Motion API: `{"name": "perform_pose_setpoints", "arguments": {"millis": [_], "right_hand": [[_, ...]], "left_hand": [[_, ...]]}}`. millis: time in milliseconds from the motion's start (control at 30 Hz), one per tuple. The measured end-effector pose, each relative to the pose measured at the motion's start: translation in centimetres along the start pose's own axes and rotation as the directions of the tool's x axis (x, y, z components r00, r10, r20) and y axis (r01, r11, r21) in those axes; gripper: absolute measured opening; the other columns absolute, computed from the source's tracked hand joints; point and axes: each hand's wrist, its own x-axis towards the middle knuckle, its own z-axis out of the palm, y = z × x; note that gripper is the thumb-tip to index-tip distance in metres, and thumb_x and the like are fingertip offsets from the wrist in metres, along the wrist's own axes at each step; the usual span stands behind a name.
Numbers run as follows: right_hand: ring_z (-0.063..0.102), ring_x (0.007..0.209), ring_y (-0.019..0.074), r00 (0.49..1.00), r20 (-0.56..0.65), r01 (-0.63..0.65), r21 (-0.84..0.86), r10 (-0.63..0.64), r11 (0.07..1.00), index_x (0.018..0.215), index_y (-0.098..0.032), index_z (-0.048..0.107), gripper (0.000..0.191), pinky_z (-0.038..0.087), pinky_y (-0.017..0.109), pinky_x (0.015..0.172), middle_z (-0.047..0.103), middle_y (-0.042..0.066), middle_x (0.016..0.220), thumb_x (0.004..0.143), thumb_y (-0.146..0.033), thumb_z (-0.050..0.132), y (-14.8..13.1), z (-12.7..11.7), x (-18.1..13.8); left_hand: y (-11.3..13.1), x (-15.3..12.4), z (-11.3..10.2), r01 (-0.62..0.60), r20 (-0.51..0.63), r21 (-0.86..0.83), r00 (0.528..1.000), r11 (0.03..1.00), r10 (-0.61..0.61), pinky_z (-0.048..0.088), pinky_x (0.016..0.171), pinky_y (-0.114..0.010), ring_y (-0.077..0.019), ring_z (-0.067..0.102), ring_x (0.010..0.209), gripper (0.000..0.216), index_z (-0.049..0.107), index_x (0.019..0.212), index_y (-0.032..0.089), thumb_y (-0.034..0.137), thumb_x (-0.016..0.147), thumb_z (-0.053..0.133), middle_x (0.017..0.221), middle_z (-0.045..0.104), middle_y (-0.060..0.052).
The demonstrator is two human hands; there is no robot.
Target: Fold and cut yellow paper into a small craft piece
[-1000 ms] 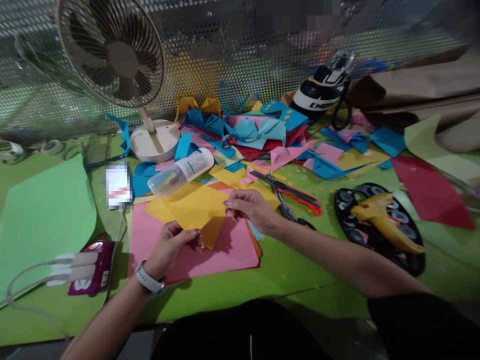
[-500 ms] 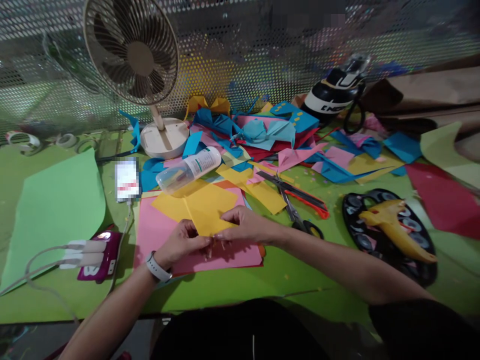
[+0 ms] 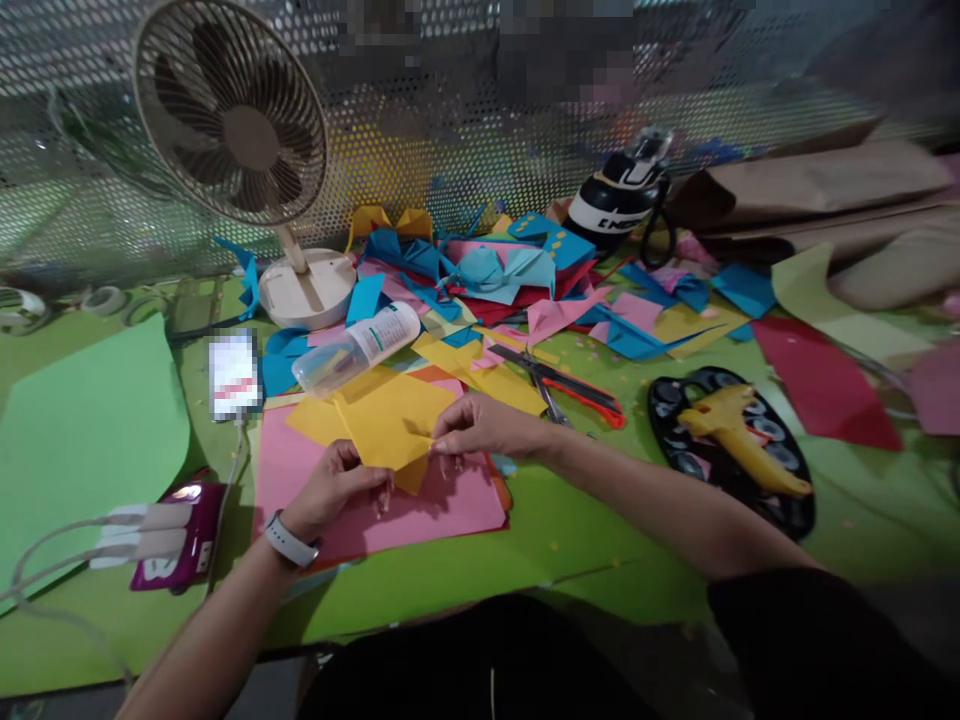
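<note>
Between my hands is a sheet of yellow paper (image 3: 386,415), partly folded, with a pointed flap at its lower edge. My left hand (image 3: 341,482), with a white watch band on the wrist, pinches its lower left edge. On the right side, my right hand (image 3: 476,428) grips the paper's corner between thumb and fingers. Beneath lies a stack of sheets with pink paper (image 3: 450,515) on top. A clear plastic bottle (image 3: 358,348) rests on its side just beyond the yellow paper. Close past my right hand lie an orange cutter knife (image 3: 581,393) and scissors (image 3: 551,400), partly hidden by my arm.
A fan (image 3: 251,140) stands at the back left, near a phone (image 3: 234,375) on a cable. Plugs sit in a purple power strip (image 3: 180,540). Coloured paper scraps (image 3: 487,270) heap up behind. A yellow glue gun (image 3: 742,440) lies on a black tray (image 3: 667,400) at right.
The yellow paper has turned in my hands, and a pointed flap now shows below. My right hand has shifted to its right corner. The whole view has swung slightly right.
</note>
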Motion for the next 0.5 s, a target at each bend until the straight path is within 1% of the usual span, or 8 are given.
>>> {"name": "perform_pose_setpoints", "arguments": {"millis": [100,200,267,367,433,500], "right_hand": [[0.059,0.054,0.0099,0.997,-0.062,0.036,0.018,-0.035,0.999,0.072,-0.012,0.071,0.022,0.042,0.02,0.053,0.068,0.002,0.058,0.067,-0.034,0.071,-0.1,-0.8,0.2],[0.059,0.058,0.009,0.994,-0.09,0.057,-0.046,-0.061,0.997,0.078,-0.013,0.072,0.025,0.039,0.019,0.051,0.07,0.002,0.067,0.072,-0.038,0.07,-0.2,-0.4,0.3],[0.06,0.062,0.0097,0.996,-0.068,0.048,-0.075,-0.053,0.996,0.085,-0.015,0.072,0.029,0.043,0.02,0.055,0.07,0.001,0.072,0.074,-0.042,0.072,-0.2,0.3,0.2],[0.061,0.061,0.0104,0.995,-0.062,0.078,-0.066,-0.082,0.995,0.085,-0.015,0.071,0.036,0.047,0.023,0.06,0.069,0.001,0.071,0.07,-0.047,0.077,0.1,1.2,0.3],[0.061,0.06,0.0103,0.982,-0.106,0.152,-0.063,-0.158,0.986,0.082,-0.015,0.072,0.039,0.049,0.023,0.061,0.069,0.001,0.069,0.067,-0.05,0.078,0.6,1.4,0.5],[0.062,0.062,0.0115,0.957,-0.172,0.225,-0.077,-0.235,0.971,0.084,-0.015,0.074,0.041,0.051,0.025,0.062,0.07,0.002,0.07,0.067,-0.052,0.077,1.2,1.3,0.9]], "left_hand": [[0.1,0.0,-0.5,-0.061,0.015,0.022,0.998,0.998,0.06,0.048,0.044,-0.022,-0.0118,0.056,0.04,0.024,0.07,0.063,0.011,0.032,0.07,0.078,0.051,0.065,-0.004],[0.2,-0.1,-0.5,-0.095,0.044,0.138,0.995,0.986,0.09,0.05,0.049,-0.024,-0.0127,0.058,0.045,0.024,0.069,0.065,0.011,0.032,0.074,0.076,0.054,0.066,-0.005],[0.4,-0.2,-0.2,-0.098,0.039,0.221,0.995,0.97,0.092,0.05,0.051,-0.023,-0.0124,0.058,0.048,0.024,0.069,0.066,0.012,0.033,0.075,0.076,0.057,0.066,-0.005],[0.7,-0.2,0.2,-0.109,-0.013,0.309,0.993,0.945,0.119,0.049,0.054,-0.021,-0.0128,0.06,0.055,0.022,0.069,0.072,0.012,0.033,0.073,0.077,0.064,0.068,-0.005],[0.9,-0.2,0.2,-0.129,-0.04,0.266,0.989,0.955,0.145,0.052,0.06,-0.024,-0.0158,0.065,0.063,0.026,0.07,0.081,0.013,0.035,0.07,0.079,0.07,0.071,-0.006],[1.1,-0.1,0.1,-0.157,-0.049,0.093,0.986,0.983,0.162,0.056,0.066,-0.031,-0.0206,0.068,0.068,0.038,0.068,0.09,0.015,0.044,0.068,0.078,0.073,0.073,-0.007]]}}
